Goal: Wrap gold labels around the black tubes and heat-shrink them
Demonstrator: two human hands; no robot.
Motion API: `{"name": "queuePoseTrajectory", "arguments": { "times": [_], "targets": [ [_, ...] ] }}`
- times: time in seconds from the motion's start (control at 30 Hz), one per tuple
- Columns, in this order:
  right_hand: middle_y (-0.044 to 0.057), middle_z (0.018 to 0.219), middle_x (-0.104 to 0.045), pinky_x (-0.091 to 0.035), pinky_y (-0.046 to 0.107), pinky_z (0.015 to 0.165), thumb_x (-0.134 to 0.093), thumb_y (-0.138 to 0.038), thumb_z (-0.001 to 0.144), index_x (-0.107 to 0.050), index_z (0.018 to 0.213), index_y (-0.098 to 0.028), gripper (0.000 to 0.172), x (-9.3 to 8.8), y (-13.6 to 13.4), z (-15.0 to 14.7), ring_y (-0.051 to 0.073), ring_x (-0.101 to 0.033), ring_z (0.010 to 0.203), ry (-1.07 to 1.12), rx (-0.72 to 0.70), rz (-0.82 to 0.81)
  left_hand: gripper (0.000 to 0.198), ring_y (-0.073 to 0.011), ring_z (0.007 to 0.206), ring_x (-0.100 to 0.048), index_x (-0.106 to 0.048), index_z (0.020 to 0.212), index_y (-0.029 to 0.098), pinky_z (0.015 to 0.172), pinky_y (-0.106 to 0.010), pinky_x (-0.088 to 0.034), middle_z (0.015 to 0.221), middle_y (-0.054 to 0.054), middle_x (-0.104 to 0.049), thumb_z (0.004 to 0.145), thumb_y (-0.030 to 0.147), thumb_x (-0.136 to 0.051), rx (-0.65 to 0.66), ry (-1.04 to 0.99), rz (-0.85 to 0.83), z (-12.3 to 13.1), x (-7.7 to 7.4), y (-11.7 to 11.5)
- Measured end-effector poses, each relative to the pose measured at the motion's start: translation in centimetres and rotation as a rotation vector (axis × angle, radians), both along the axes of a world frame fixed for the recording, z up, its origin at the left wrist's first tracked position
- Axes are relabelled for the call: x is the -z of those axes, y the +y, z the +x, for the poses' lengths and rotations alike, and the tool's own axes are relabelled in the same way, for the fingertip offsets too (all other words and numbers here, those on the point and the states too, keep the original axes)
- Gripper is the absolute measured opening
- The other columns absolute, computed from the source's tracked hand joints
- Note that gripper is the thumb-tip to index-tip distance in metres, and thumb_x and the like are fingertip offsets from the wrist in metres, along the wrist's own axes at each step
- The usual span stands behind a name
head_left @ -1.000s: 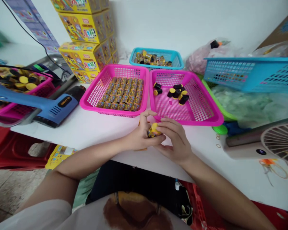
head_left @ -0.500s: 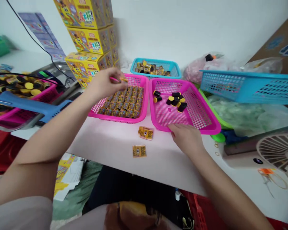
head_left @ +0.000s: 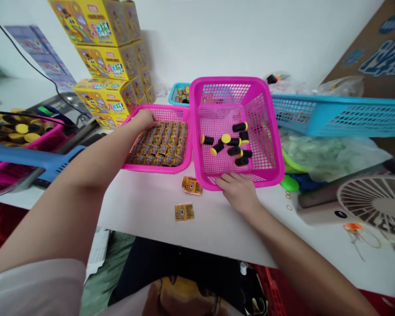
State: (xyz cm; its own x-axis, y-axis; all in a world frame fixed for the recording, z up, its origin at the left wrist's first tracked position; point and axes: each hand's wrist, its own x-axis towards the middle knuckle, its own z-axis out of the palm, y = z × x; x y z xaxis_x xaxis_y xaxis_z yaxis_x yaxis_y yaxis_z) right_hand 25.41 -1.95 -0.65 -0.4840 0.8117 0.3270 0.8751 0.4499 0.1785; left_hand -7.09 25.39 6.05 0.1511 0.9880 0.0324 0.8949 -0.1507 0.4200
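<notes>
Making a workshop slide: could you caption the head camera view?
Left hand on a pink basket of gold canisters; right hand at the rim of a tilted pink basket of black-and-yellow cylinders.

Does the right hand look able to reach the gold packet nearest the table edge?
Probably yes: the right hand rests at the front rim of the pink basket, and the gold packet lies left of it on the white tabletop, with nothing between them.
</notes>
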Motion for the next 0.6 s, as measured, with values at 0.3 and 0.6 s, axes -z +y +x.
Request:
{"name": "queuePoseTrajectory", "arguments": {
  "times": [0.3, 0.6],
  "targets": [
    [0.004, 0.080, -0.074, -0.032, 0.035, 0.067, -0.054, -0.001, 0.087, -0.074, 0.092, -0.022, 0.030, -1.5, -1.1, -0.3, 0.020, -0.064, 0.078, 0.021, 0.089, -0.051, 0.047, -0.0220, 0.121, -0.060, -0.062, 0.135, 0.005, 0.117, -0.042, -0.039, 0.123, -0.011, -0.071, 0.102, 0.038, -0.056, 0.078, 0.071, 0.284, 2.1, -4.2, -6.9],
    [0.007, 0.102, -0.079, -0.056, 0.034, 0.079, -0.073, -0.028, 0.089, -0.076, 0.115, -0.021, 0.027, -5.4, 2.1, 0.2, 0.022, -0.073, 0.090, 0.492, 0.020, -0.396, 0.036, -0.0323, 0.102, -0.078, -0.072, 0.122, 0.007, 0.085, -0.045, -0.063, 0.114, -0.019, -0.080, 0.108, 0.025, -0.045, 0.699, 0.406, 0.669, 4.4, 5.0, -32.8]
  ]
}}
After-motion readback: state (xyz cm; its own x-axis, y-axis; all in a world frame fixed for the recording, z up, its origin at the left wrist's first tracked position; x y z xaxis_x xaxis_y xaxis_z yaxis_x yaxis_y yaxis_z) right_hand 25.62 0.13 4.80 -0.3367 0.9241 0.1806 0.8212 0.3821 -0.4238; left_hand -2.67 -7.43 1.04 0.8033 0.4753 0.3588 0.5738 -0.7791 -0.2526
